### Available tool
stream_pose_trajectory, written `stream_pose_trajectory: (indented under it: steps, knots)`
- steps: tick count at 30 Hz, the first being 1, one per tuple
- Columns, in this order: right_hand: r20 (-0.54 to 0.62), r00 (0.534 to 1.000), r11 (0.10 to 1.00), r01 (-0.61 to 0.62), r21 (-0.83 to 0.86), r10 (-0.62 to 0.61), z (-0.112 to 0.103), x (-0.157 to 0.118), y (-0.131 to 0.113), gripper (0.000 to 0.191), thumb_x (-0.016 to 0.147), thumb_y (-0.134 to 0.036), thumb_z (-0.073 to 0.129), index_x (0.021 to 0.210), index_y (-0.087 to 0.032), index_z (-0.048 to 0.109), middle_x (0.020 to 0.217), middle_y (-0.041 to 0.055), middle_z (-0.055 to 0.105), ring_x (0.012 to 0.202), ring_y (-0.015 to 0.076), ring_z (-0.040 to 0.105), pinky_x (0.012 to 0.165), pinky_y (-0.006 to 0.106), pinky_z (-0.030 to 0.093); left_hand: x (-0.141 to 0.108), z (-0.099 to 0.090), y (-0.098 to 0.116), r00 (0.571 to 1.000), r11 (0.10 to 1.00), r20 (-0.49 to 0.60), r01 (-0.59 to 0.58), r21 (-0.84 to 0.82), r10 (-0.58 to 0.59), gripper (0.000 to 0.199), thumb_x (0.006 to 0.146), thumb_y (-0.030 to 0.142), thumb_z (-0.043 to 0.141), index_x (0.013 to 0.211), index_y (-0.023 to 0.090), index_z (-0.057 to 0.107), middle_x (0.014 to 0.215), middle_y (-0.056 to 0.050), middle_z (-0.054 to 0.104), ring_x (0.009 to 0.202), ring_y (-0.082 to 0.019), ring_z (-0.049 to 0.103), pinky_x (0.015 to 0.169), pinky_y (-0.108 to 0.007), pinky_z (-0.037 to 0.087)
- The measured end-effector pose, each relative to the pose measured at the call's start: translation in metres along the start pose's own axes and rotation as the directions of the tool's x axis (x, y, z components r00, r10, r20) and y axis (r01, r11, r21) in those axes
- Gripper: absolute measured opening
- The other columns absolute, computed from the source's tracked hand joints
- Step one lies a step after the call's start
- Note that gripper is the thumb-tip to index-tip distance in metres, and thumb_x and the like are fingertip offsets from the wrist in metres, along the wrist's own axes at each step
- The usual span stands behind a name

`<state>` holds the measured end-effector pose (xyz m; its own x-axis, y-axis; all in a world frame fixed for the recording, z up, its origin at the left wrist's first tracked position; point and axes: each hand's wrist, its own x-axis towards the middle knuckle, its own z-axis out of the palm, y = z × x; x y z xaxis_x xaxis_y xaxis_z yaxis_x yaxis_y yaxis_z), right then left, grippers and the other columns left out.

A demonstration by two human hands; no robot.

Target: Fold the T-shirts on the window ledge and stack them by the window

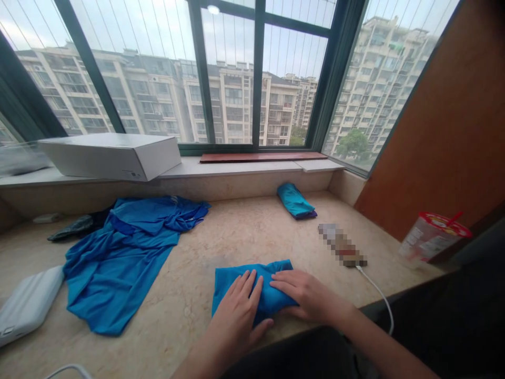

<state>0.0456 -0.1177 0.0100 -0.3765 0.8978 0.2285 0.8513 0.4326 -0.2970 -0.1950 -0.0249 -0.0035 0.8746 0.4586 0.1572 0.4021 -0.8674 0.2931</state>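
A folded blue cloth garment (232, 272) lies flat near the front edge of the stone counter. My left hand (243, 302) rests on it with fingers stretched out, the thumb toward the near edge. From the right, my right hand (302, 292) lies over the garment's right end, its fingers extended on top and its thumb low at the near side. Part of the cloth is hidden beneath both hands. Farther back sits a small folded teal bundle (294, 199) with a purple edge. Spread loosely on the left is a crumpled blue garment (130, 263).
A white box (110, 155) stands on the window ledge, beside a reddish-brown board (260, 157). At right are a blurred-out device (342, 246) on a white cable (381, 295) and a clear cup (428, 237) with a red rim. A white device (29, 302) lies far left.
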Motion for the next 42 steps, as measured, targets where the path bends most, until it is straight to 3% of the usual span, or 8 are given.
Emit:
stream_pose_trajectory:
  steps: [6, 11, 15, 18, 21, 31, 37, 42]
  knots:
    - [-0.338, 0.935, 0.968, 0.020, -0.249, -0.106, -0.015, 0.033, -0.005, 0.023, 0.100, -0.027, 0.059, 0.121, -0.021, 0.067, 0.110, 0.0103, 0.073, 0.108, 0.0272, 0.066, 0.104, 0.049, 0.048, 0.031, -0.035, 0.007, 0.967, 0.956, 0.067, 0.254, -0.146, -0.247, 0.033, 0.084, 0.015, 0.061, 0.115, 0.019, 0.071, 0.112, -0.013, 0.078, 0.107, -0.035, 0.073, 0.095, -0.045, 0.055]
    - [-0.716, 0.631, 0.948, -0.281, 0.146, 0.298, -0.002, 0.049, -0.012, 0.047, 0.101, -0.037, 0.057, 0.146, -0.027, 0.051, 0.150, 0.0141, 0.052, 0.142, 0.0326, 0.046, 0.116, 0.057, 0.039, 0.043, -0.062, -0.008, 0.874, 0.486, 0.058, 0.322, -0.813, -0.482, 0.023, 0.088, 0.035, 0.066, 0.094, 0.015, 0.073, 0.089, -0.009, 0.079, 0.087, -0.031, 0.075, 0.078, -0.037, 0.059]
    - [-0.275, 0.694, 0.578, -0.246, 0.778, 0.666, 0.012, 0.054, -0.024, 0.078, 0.096, -0.062, 0.056, 0.160, -0.025, 0.031, 0.161, 0.0155, 0.040, 0.146, 0.0330, 0.044, 0.116, 0.055, 0.041, 0.043, -0.061, -0.003, 0.742, -0.132, 0.237, 0.198, -0.971, -0.627, 0.041, 0.084, 0.037, 0.077, 0.115, 0.013, 0.070, 0.096, -0.013, 0.080, 0.089, -0.031, 0.077, 0.081, -0.041, 0.063]
    - [0.045, 0.789, 0.205, -0.213, 0.955, 0.613, 0.009, 0.057, -0.036, 0.085, 0.092, -0.072, 0.056, 0.159, -0.025, 0.034, 0.157, 0.0134, 0.048, 0.143, 0.0308, 0.048, 0.115, 0.050, 0.043, 0.037, -0.054, 0.011, 0.709, -0.296, 0.314, 0.153, -0.943, -0.632, 0.044, 0.083, 0.034, 0.079, 0.120, 0.012, 0.068, 0.102, -0.016, 0.080, 0.092, -0.032, 0.078, 0.084, -0.042, 0.064]
    - [0.124, 0.794, 0.103, -0.228, 0.968, 0.596, -0.003, 0.060, -0.042, 0.077, 0.090, -0.071, 0.060, 0.150, -0.025, 0.049, 0.147, 0.0103, 0.060, 0.140, 0.0300, 0.052, 0.117, 0.049, 0.041, 0.028, -0.051, 0.025, 0.713, -0.399, 0.400, 0.182, -0.899, -0.575, 0.047, 0.083, 0.036, 0.079, 0.123, 0.014, 0.067, 0.109, -0.016, 0.079, 0.100, -0.033, 0.077, 0.087, -0.042, 0.063]
    - [-0.169, 0.849, 0.560, -0.169, 0.811, 0.500, -0.027, 0.048, -0.047, 0.049, 0.094, -0.048, 0.067, 0.136, -0.022, 0.062, 0.133, 0.0115, 0.068, 0.125, 0.0312, 0.063, 0.109, 0.045, 0.048, 0.035, -0.046, 0.016, 0.799, -0.269, 0.283, 0.157, -0.950, -0.531, 0.058, 0.074, 0.044, 0.089, 0.118, 0.012, 0.070, 0.104, -0.016, 0.080, 0.098, -0.034, 0.077, 0.083, -0.040, 0.064]
    - [-0.043, 0.717, 0.250, -0.186, 0.950, 0.696, -0.021, 0.047, -0.033, 0.080, 0.088, -0.057, 0.071, 0.154, -0.026, 0.041, 0.143, 0.0103, 0.062, 0.130, 0.0288, 0.061, 0.110, 0.045, 0.049, 0.066, -0.032, 0.018, 0.792, -0.297, 0.239, 0.076, -0.952, -0.561, 0.049, 0.080, 0.044, 0.084, 0.118, 0.018, 0.068, 0.104, -0.013, 0.080, 0.096, -0.030, 0.077, 0.081, -0.038, 0.064]
    - [0.003, 0.741, 0.176, -0.163, 0.971, 0.672, -0.017, 0.057, 0.000, 0.060, 0.084, -0.057, 0.073, 0.131, -0.020, 0.064, 0.126, 0.0114, 0.073, 0.119, 0.0323, 0.067, 0.103, 0.048, 0.053, 0.089, -0.019, -0.007, 0.799, -0.120, 0.183, 0.138, -0.983, -0.573, 0.052, 0.084, 0.055, 0.077, 0.117, 0.018, 0.065, 0.108, -0.015, 0.078, 0.092, -0.029, 0.077, 0.075, -0.037, 0.063]
